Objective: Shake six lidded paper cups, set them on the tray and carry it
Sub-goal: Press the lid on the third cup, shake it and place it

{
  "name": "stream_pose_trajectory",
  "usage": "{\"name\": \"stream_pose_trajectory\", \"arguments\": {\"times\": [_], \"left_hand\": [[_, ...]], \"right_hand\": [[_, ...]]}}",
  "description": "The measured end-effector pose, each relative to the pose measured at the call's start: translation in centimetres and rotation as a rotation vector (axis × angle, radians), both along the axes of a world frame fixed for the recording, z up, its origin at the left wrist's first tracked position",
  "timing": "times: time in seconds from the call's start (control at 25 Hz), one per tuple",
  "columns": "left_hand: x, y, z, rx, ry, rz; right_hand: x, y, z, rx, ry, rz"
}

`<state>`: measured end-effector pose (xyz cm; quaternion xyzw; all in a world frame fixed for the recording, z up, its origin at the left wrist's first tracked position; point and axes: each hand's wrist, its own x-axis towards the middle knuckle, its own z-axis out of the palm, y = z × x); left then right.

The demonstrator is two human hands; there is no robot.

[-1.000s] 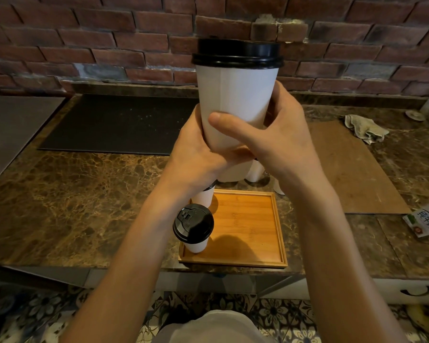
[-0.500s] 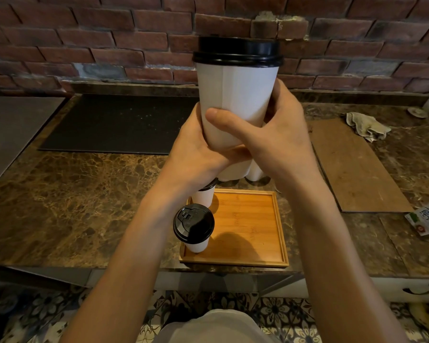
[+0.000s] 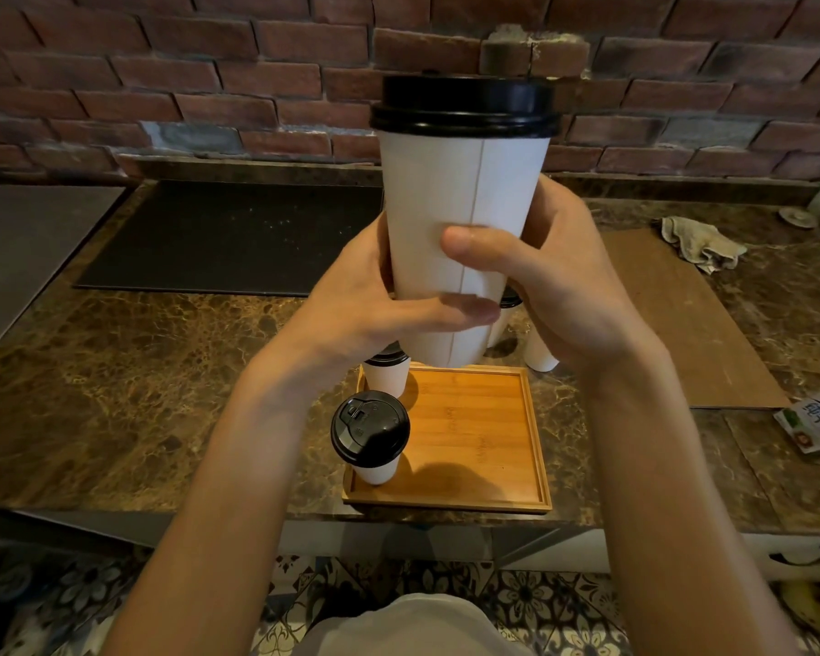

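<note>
From my head camera I count five paper cups in sight. One white cup with a black lid [image 3: 462, 243] is up in the air in front of me, held in both my hands. Two more stand on the wooden tray [image 3: 474, 437]: a near cup [image 3: 371, 435] at the tray's near-left corner, its black lid facing up at me, and a far cup [image 3: 386, 375] at the far-left corner, half hidden under my left wrist. Beyond the tray's far edge, on the marble counter [image 3: 129, 385], I see parts of two others: a lidded one [image 3: 505, 319] peeking out past the raised cup, and a white cup base [image 3: 540, 355] showing under my right hand. A sixth cup I cannot find here.

The tray holds only those two cups, both along its left side; the rest of its bamboo floor is bare. All lids that I can see are shut on their cups, so I cannot tell what is inside.

The raised cup stands upright, long axis vertical, lid at the top and narrow base down, its paper seam turned toward me. It hangs above the tray's far edge, clear of it.

My left hand [image 3: 370, 295] wraps the cup's lower left side, thumb laid across the front. My right hand [image 3: 564, 281] clasps the right side, thumb pressed on the front higher up.

One crumpled cloth [image 3: 699, 241] lies far right, and one milk carton [image 3: 817, 421] lies at the right edge.
</note>
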<state>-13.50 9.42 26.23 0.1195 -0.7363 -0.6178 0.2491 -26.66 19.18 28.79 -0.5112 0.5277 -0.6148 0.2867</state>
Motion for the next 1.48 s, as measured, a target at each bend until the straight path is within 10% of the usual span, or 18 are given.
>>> {"name": "stream_pose_trajectory", "arguments": {"times": [1.04, 1.48], "left_hand": [[-0.6, -0.2, -1.5, -0.055, 0.075, 0.158], [0.0, -0.7, -0.8, -0.014, 0.037, 0.035]], "right_hand": [[2.7, -0.1, -0.1, 0.089, 0.131, -0.356], [0.8, 0.1, 0.5, 0.074, 0.081, -0.174]]}}
